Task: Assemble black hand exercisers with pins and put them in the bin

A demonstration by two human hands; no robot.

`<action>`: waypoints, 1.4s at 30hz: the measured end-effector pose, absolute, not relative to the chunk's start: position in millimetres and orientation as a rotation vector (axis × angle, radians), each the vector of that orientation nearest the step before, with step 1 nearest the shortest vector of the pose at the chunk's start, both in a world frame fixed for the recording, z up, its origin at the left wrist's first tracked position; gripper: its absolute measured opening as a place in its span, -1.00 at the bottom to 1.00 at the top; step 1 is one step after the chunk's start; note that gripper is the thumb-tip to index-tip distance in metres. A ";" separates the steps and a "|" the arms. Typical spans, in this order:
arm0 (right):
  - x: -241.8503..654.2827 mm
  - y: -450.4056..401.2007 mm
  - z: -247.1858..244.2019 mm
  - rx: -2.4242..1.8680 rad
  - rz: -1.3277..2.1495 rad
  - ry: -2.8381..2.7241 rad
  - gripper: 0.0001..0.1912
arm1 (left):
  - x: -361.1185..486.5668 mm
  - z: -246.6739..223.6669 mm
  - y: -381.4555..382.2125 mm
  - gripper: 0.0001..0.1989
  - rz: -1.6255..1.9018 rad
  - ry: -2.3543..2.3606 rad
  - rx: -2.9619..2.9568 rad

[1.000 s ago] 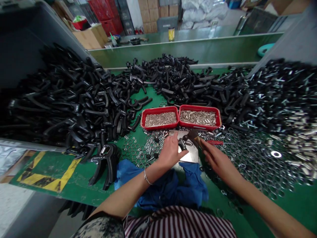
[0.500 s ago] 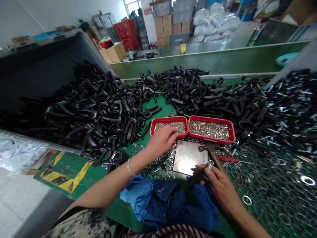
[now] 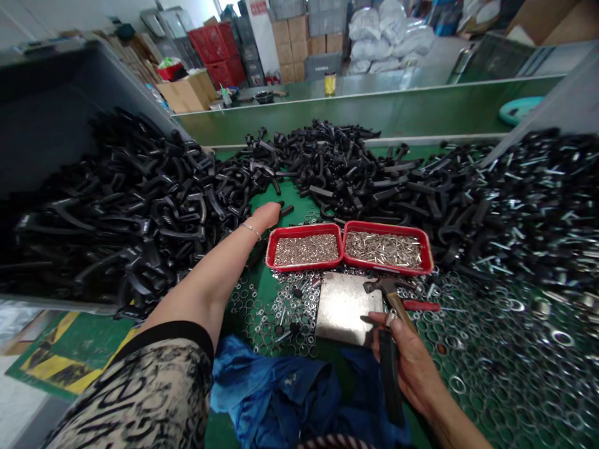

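Note:
My left hand [image 3: 266,216] reaches past the left red tray [image 3: 270,259] and touches a curved black plastic handle [image 3: 286,211] lying at the edge of the pile. Its fingers are mostly hidden behind the back of the hand. My right hand [image 3: 412,358] is closed around another black plastic handle [image 3: 389,377], which points down toward me. A small coil spring [image 3: 391,318] shows at that hand's thumb and fingertips. Just left of it lies a bare metal plate [image 3: 344,305]. A hammer [image 3: 397,302] rests across the plate's right edge, partly behind my right hand.
A second red tray [image 3: 428,265] holds small metal pins. Black handles [image 3: 201,206] are heaped left and behind. Metal rings [image 3: 510,374] cover the right side, near a red screwdriver [image 3: 421,305]. A blue cloth [image 3: 276,393] lies in front of me.
My left hand has moved from over the left tray, forward and left, to the black handles. My right hand has turned, and its black handle now shows lengthwise. The camera view has shifted.

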State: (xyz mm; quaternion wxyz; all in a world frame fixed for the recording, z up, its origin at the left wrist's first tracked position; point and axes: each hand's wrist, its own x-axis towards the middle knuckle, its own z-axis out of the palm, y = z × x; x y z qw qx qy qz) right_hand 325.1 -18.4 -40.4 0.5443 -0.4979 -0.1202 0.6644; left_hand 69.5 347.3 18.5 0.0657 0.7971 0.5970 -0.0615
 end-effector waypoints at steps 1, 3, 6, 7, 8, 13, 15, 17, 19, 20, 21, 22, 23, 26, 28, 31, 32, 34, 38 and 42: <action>325.6 -19.0 -41.2 -1.172 1.574 -0.300 -0.60 | 69.8 25.1 346.2 -0.78 -0.168 1.798 2.418; 325.8 -19.6 -41.1 -1.145 1.569 -0.343 -0.61 | 76.2 42.7 332.5 -0.74 0.015 1.743 2.542; 325.6 -19.0 -36.3 -1.053 1.556 -0.395 -0.61 | 100.4 65.8 273.6 -0.68 0.468 1.230 2.873; 325.5 -18.8 -33.4 -1.024 1.552 -0.400 -0.60 | 110.6 68.8 245.0 -0.68 0.485 0.966 2.944; 325.5 -18.9 -30.2 -1.007 1.547 -0.394 -0.59 | 120.5 68.2 214.1 -0.69 0.408 0.679 2.996; 329.9 -29.6 -18.4 -1.050 1.511 -0.319 -0.58 | 140.3 29.6 88.5 -0.85 -0.159 0.045 2.954; 334.2 -38.9 -19.3 -1.071 1.501 -0.304 -0.58 | 134.5 15.4 66.3 -0.87 -0.126 0.194 2.855; 338.1 -47.9 -22.9 -1.087 1.501 -0.292 -0.59 | 129.8 6.1 53.8 -0.81 0.056 0.615 2.741; 338.8 -53.2 -26.6 -1.090 1.511 -0.302 -0.59 | 131.7 -3.1 43.3 -0.65 0.240 1.095 2.587; 337.7 -53.8 -27.6 -1.093 1.516 -0.314 -0.59 | 135.4 -8.9 37.6 -0.57 0.304 1.270 2.510; 335.6 -52.9 -27.8 -1.096 1.517 -0.330 -0.58 | 140.6 -15.4 31.8 -0.53 0.352 1.370 2.448; 332.9 -50.7 -27.1 -1.104 1.513 -0.347 -0.58 | 146.6 -22.1 26.3 -0.54 0.398 1.396 2.395; 330.1 -47.6 -25.6 -1.122 1.505 -0.361 -0.57 | 152.8 -28.3 21.7 -0.57 0.451 1.362 2.339; 325.9 -35.9 -17.9 -1.250 1.460 -0.437 -0.54 | 167.0 -37.1 17.1 -0.62 0.618 1.115 1.997; 329.3 -28.2 -12.7 -1.405 1.382 -0.611 -0.54 | 169.8 -32.7 22.0 -0.62 0.666 0.972 1.602; 339.2 -17.7 -7.0 -1.636 1.073 -1.073 -0.57 | 167.3 -18.3 33.6 -0.65 0.670 0.855 1.122; 341.7 -14.4 -5.5 -1.685 0.951 -1.215 -0.58 | 166.1 -14.0 36.7 -0.64 0.668 0.841 1.036; 343.7 -8.0 -2.2 -1.736 0.779 -1.414 -0.58 | 164.5 -8.3 39.7 -0.60 0.654 0.848 0.957; 337.9 1.6 4.7 -1.744 0.707 -1.592 -0.63 | 165.1 -6.5 36.1 -0.54 0.562 0.888 1.009; 334.0 4.3 6.5 -1.741 0.712 -1.675 -0.65 | 167.2 -6.4 32.1 -0.53 0.500 0.918 1.070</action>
